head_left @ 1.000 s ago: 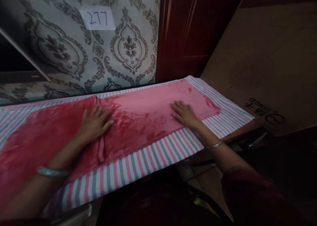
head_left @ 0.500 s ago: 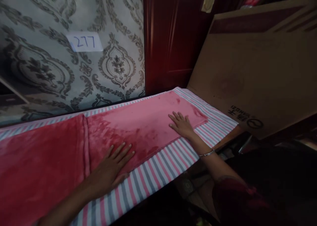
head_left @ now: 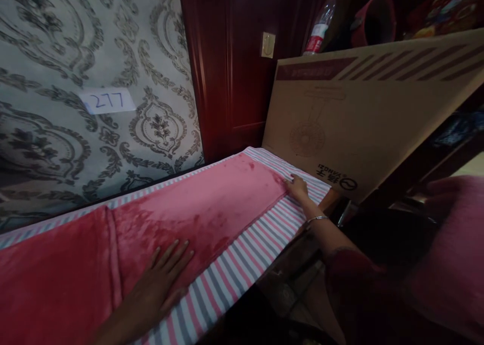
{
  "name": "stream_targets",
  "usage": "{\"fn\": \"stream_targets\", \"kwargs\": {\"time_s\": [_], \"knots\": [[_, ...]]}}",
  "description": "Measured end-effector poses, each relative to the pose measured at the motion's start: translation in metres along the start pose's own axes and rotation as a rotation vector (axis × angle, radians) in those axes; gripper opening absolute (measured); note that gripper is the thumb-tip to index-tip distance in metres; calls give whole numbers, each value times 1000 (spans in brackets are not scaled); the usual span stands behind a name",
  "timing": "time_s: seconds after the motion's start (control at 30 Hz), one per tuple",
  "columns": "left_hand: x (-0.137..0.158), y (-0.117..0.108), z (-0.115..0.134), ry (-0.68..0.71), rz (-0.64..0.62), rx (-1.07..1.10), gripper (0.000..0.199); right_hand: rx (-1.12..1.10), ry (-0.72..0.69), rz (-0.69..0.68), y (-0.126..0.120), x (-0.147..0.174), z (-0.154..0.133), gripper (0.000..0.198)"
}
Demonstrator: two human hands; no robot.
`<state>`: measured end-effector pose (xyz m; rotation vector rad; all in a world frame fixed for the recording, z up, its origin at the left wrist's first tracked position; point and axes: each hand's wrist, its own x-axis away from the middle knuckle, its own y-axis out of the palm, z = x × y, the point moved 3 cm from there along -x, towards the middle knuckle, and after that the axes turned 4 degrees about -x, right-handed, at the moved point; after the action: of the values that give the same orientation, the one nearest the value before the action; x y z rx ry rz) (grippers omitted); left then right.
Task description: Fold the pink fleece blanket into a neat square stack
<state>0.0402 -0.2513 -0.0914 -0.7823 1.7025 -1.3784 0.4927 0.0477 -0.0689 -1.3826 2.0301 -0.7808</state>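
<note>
A plush pink-red blanket [head_left: 212, 189] lies lengthwise over a striped cloth [head_left: 242, 262] in pink, grey and white. At its left part a thicker folded section rises in a step. My left hand [head_left: 161, 277] rests flat on the blanket beside that fold, fingers stretched and a little spread. Over at the far right corner, my right hand [head_left: 298, 188] has its fingers bent around the blanket's edge. The thumb side shows, while the fingertips are partly hidden.
Behind the right end leans a large cardboard box [head_left: 313, 113]. A plastic bottle [head_left: 320, 30] and a pink round-mouthed object [head_left: 374, 20] stand beyond its top. A dark red door panel [head_left: 230, 73] and patterned wallpaper [head_left: 159, 123] with a paper numbered 277 [head_left: 109, 100] border the back.
My right hand has moved from lying flat on the blanket to its right corner, and its fingers have closed there. The left hand stays flat. The view has turned right and up.
</note>
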Motion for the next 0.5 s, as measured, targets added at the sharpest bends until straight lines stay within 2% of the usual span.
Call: {"fn": "stream_targets", "kwargs": {"time_s": [0.23,0.37,0.5], "knots": [[2,3,-1,-11,12,-15,75,-146,82,-126,-1,-14,8,36],[3,0,-1,-9,-4,14,74,-335,105,-135,0,-14,3,33],[-3,-14,-7,-70,-57,186,63,-595,95,-108,6,-4,-12,32]]}}
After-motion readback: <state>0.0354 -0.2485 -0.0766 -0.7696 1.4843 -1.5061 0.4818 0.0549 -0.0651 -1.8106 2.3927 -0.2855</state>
